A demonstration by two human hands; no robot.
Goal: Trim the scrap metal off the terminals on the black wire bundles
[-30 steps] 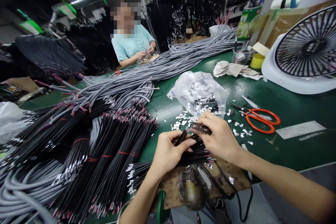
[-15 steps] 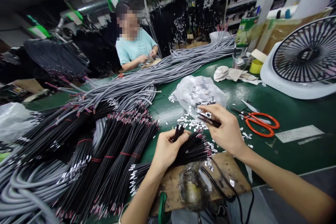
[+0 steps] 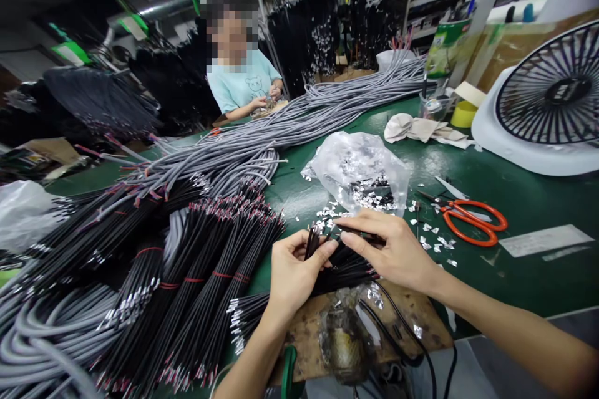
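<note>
"So, what do the hands have?"

"The left hand (image 3: 292, 274) is closed around a few thin black wires (image 3: 311, 242), their ends poking up past the thumb. Beneath it a loose sheaf (image 3: 349, 265) of the same wires lies on the wooden board (image 3: 407, 312) at the near edge of the table (image 3: 515, 187). The right hand (image 3: 397, 252) pinches a thin dark piece (image 3: 369, 238), too small to name, right at those wire ends."

"And how much looks done?"

"A good deal, I'd judge. Bundles (image 3: 210, 262) tied with red bands lie piled to the left, silver ends showing. Left over are the sheaf, the scattered silver terminals (image 3: 327, 218) and a clear bag (image 3: 360, 165) of them just beyond. Grey cables (image 3: 262, 143) run toward a co-worker (image 3: 243, 84), and orange scissors (image 3: 472, 221) lie to the right."
</note>
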